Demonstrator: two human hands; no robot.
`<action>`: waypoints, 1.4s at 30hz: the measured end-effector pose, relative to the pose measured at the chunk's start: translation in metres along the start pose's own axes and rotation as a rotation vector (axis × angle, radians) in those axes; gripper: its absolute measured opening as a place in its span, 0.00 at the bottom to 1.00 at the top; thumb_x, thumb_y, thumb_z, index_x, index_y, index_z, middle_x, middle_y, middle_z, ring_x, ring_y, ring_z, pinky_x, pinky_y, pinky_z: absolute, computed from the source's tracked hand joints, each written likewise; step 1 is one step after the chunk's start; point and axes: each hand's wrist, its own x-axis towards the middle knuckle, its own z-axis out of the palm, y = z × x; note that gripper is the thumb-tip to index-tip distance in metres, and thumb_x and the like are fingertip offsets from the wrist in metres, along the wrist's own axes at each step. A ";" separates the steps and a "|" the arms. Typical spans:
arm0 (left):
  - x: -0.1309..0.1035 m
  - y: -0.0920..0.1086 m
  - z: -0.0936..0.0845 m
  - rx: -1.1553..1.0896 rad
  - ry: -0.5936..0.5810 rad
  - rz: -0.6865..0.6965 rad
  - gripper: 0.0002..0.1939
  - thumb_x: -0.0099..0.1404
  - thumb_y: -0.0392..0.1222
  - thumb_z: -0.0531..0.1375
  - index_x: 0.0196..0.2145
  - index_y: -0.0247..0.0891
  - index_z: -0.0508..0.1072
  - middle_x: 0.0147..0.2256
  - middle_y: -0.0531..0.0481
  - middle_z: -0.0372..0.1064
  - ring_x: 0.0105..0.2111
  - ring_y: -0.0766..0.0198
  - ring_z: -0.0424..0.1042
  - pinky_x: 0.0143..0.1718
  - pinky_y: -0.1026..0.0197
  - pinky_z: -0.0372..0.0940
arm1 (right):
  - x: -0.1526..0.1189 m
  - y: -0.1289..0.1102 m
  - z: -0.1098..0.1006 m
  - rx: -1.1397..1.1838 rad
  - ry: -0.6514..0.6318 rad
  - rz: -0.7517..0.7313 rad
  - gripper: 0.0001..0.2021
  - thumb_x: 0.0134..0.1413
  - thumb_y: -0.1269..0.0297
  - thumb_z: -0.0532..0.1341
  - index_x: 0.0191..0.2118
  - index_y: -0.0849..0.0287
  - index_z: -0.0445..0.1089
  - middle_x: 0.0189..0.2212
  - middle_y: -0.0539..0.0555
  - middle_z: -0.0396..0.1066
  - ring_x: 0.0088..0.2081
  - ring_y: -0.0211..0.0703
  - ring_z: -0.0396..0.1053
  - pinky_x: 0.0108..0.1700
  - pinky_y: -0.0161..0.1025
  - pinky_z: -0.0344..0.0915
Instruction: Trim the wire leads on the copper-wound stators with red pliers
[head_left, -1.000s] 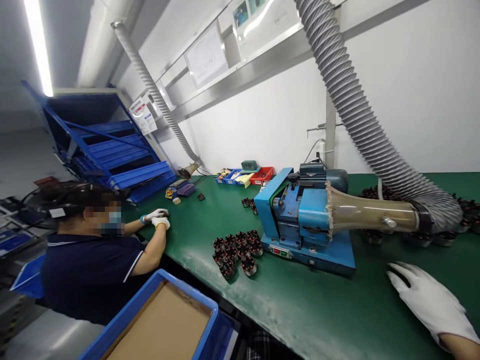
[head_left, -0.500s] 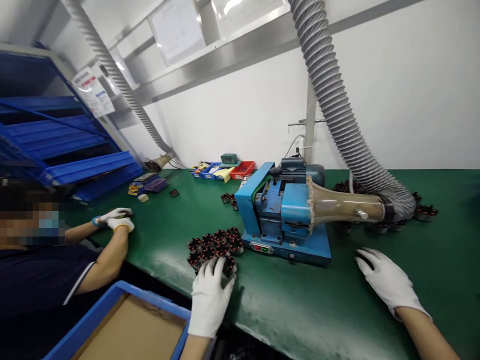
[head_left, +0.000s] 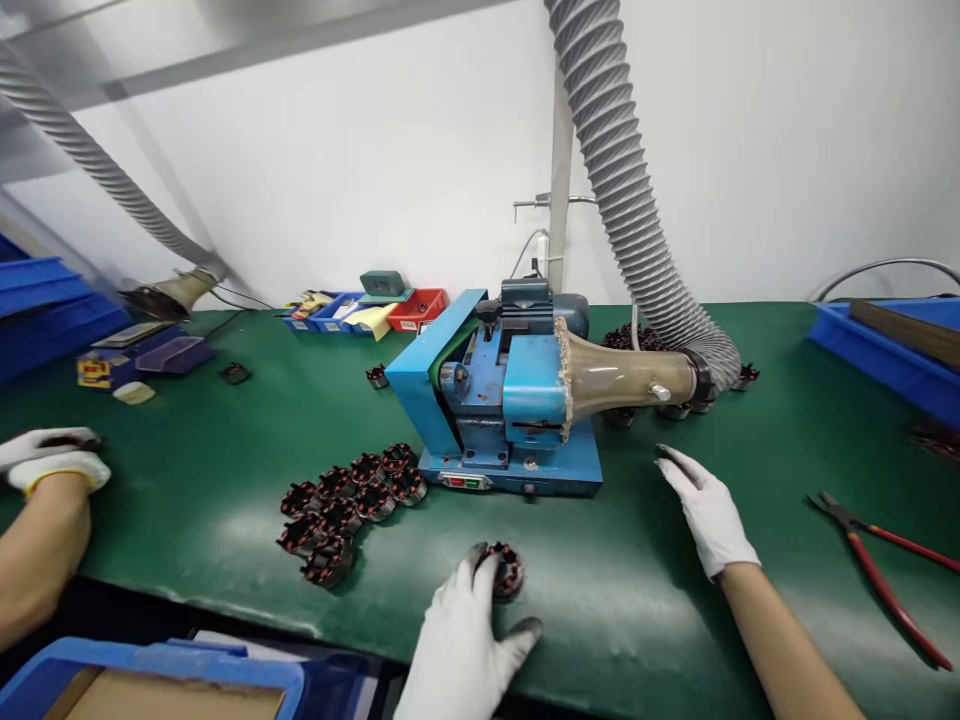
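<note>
My left hand, in a white glove with dark fingertips, is at the table's front edge. Its fingertips touch the left side of one small wound motor stator, while the thumb is spread away from it. This stator has a black and copper-coloured ring face and rests on the green table. To its left stands a cluster of similar stators. My right hand, also gloved, lies over the table right of the blue belt-driven machine. Its fingers are stretched out, with nothing visible in them.
A grey extraction hose joins the machine's funnel, with more stators behind it. Red-handled pliers and a blue bin are at right. A co-worker's gloved hands rest at left. A blue tray is below the edge.
My view has swung right, bringing the pliers and right bin into sight. My left hand has moved right from the stator cluster, and one stator now lies apart at its fingertips.
</note>
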 end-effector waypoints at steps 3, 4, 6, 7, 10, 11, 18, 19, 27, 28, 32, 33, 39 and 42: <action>0.000 0.011 0.019 -0.048 0.112 0.098 0.39 0.51 0.45 0.63 0.57 0.37 0.51 0.50 0.36 0.60 0.49 0.45 0.63 0.46 0.45 0.62 | -0.034 -0.010 0.002 0.253 -0.094 0.102 0.29 0.53 0.46 0.52 0.53 0.64 0.60 0.50 0.63 0.63 0.42 0.49 0.69 0.44 0.45 0.68; 0.002 0.013 0.024 -0.074 0.132 0.105 0.43 0.49 0.43 0.64 0.58 0.36 0.47 0.51 0.35 0.59 0.51 0.44 0.61 0.48 0.43 0.60 | -0.047 -0.014 0.005 0.350 -0.177 0.159 0.28 0.52 0.46 0.54 0.52 0.64 0.61 0.49 0.63 0.64 0.40 0.49 0.70 0.42 0.45 0.69; 0.011 0.015 0.033 -0.151 0.108 0.096 0.47 0.47 0.40 0.64 0.60 0.36 0.43 0.54 0.35 0.55 0.55 0.44 0.56 0.51 0.42 0.57 | -0.072 -0.021 0.019 0.470 -0.382 0.276 0.28 0.50 0.48 0.59 0.50 0.64 0.63 0.43 0.62 0.68 0.35 0.47 0.70 0.37 0.43 0.70; 0.017 0.016 0.035 -0.198 0.067 0.091 0.48 0.47 0.38 0.64 0.60 0.37 0.42 0.55 0.36 0.55 0.56 0.44 0.55 0.52 0.43 0.57 | -0.081 -0.025 0.027 0.466 -0.468 0.314 0.28 0.48 0.50 0.61 0.51 0.65 0.63 0.38 0.60 0.70 0.31 0.45 0.70 0.32 0.41 0.69; 0.030 0.020 0.039 -0.317 -0.043 0.112 0.45 0.47 0.34 0.64 0.59 0.38 0.46 0.55 0.39 0.58 0.55 0.48 0.58 0.54 0.45 0.57 | -0.093 -0.036 0.052 0.368 -0.572 0.314 0.27 0.42 0.55 0.66 0.49 0.64 0.66 0.25 0.51 0.67 0.21 0.37 0.63 0.18 0.31 0.59; 0.032 0.020 0.040 -0.341 -0.058 0.118 0.44 0.46 0.33 0.64 0.58 0.38 0.47 0.54 0.40 0.59 0.54 0.49 0.59 0.54 0.46 0.57 | -0.092 -0.039 0.058 0.375 -0.582 0.300 0.25 0.40 0.57 0.67 0.46 0.63 0.69 0.24 0.50 0.66 0.19 0.35 0.60 0.15 0.29 0.55; 0.032 0.023 0.038 -0.355 -0.005 0.137 0.45 0.44 0.34 0.67 0.57 0.37 0.51 0.52 0.40 0.62 0.53 0.47 0.61 0.52 0.44 0.59 | -0.091 -0.044 0.066 0.532 -0.439 0.284 0.12 0.33 0.61 0.70 0.23 0.63 0.71 0.23 0.51 0.67 0.21 0.35 0.61 0.22 0.31 0.60; 0.032 0.024 0.038 -0.353 0.013 0.156 0.44 0.43 0.34 0.67 0.56 0.38 0.52 0.51 0.40 0.63 0.52 0.47 0.61 0.52 0.43 0.59 | -0.093 -0.042 0.066 0.561 -0.385 0.290 0.12 0.35 0.60 0.70 0.22 0.63 0.70 0.21 0.51 0.66 0.20 0.35 0.61 0.22 0.32 0.61; 0.034 0.033 0.040 -0.363 0.084 0.164 0.39 0.42 0.38 0.69 0.51 0.41 0.57 0.46 0.44 0.66 0.49 0.47 0.65 0.51 0.40 0.58 | -0.077 -0.041 0.033 0.775 0.066 0.252 0.16 0.36 0.51 0.68 0.26 0.57 0.67 0.24 0.48 0.66 0.22 0.34 0.62 0.22 0.30 0.62; 0.033 0.031 0.040 -0.374 0.079 0.138 0.42 0.41 0.39 0.69 0.53 0.41 0.54 0.48 0.42 0.64 0.50 0.46 0.63 0.51 0.41 0.59 | -0.078 -0.043 0.027 0.729 0.093 0.226 0.14 0.38 0.53 0.68 0.27 0.56 0.68 0.25 0.48 0.67 0.24 0.35 0.64 0.25 0.32 0.64; 0.028 0.022 0.038 -0.365 0.079 0.064 0.57 0.40 0.49 0.69 0.59 0.36 0.40 0.57 0.33 0.51 0.56 0.41 0.54 0.52 0.41 0.57 | -0.103 -0.048 0.023 0.141 -0.147 -0.237 0.07 0.45 0.61 0.66 0.32 0.55 0.73 0.32 0.54 0.71 0.35 0.48 0.68 0.37 0.43 0.67; 0.027 0.020 0.036 -0.325 0.079 0.085 0.57 0.42 0.50 0.68 0.60 0.34 0.38 0.57 0.32 0.49 0.56 0.40 0.53 0.52 0.40 0.56 | -0.112 -0.048 0.027 -0.025 -0.210 -0.405 0.08 0.46 0.62 0.66 0.35 0.54 0.73 0.33 0.55 0.71 0.36 0.50 0.67 0.38 0.45 0.67; 0.029 0.023 0.031 -0.208 -0.027 0.385 0.38 0.55 0.32 0.53 0.61 0.37 0.41 0.57 0.39 0.51 0.57 0.49 0.53 0.56 0.44 0.51 | -0.135 -0.042 0.063 -0.543 -0.178 -0.759 0.10 0.55 0.68 0.55 0.41 0.57 0.70 0.33 0.59 0.65 0.32 0.49 0.64 0.30 0.45 0.65; 0.030 0.029 0.036 -0.241 0.051 0.367 0.33 0.55 0.28 0.50 0.58 0.36 0.47 0.51 0.40 0.60 0.52 0.53 0.60 0.53 0.46 0.55 | -0.130 -0.039 0.067 -0.469 -0.112 -0.834 0.08 0.57 0.71 0.53 0.35 0.57 0.69 0.29 0.56 0.64 0.30 0.45 0.62 0.29 0.41 0.63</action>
